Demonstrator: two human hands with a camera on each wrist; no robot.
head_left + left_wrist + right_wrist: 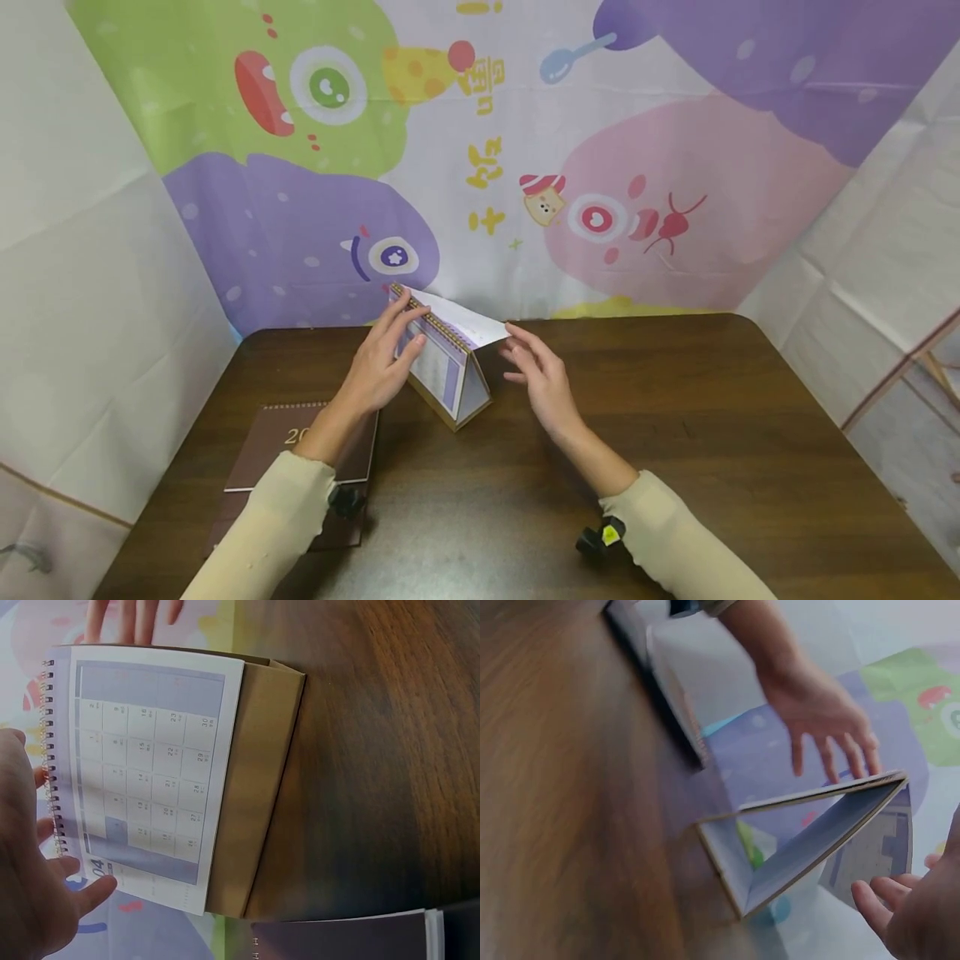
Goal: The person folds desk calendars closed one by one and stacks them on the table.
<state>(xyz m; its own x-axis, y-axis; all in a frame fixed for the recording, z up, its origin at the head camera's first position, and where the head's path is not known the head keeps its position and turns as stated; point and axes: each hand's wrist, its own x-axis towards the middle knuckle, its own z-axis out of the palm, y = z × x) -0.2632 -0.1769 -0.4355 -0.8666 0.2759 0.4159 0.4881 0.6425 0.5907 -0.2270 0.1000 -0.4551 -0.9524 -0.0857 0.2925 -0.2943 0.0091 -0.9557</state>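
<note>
A spiral-bound desk calendar (435, 375) stands as a tent on the table, its brown cardboard base (251, 787) showing below a month page marked 04. My left hand (381, 358) rests at the top of it, fingers by the gold spiral binding (51, 735) and thumb near the front page. On the far side, one white page (468, 321) is lifted away from the stand. The fingertips of my right hand (547, 387) are at that page's outer corner, with the thumb apart from it. The right wrist view shows the stand's hollow triangular side (802, 840).
A dark brown spiral-bound book (262, 442) with gold digits lies on the table, left of the calendar and partly under my left forearm. The wooden table (675, 433) ends at a cartoon-printed cloth (480, 250) behind the calendar. White cloth walls (862, 250) rise at both sides.
</note>
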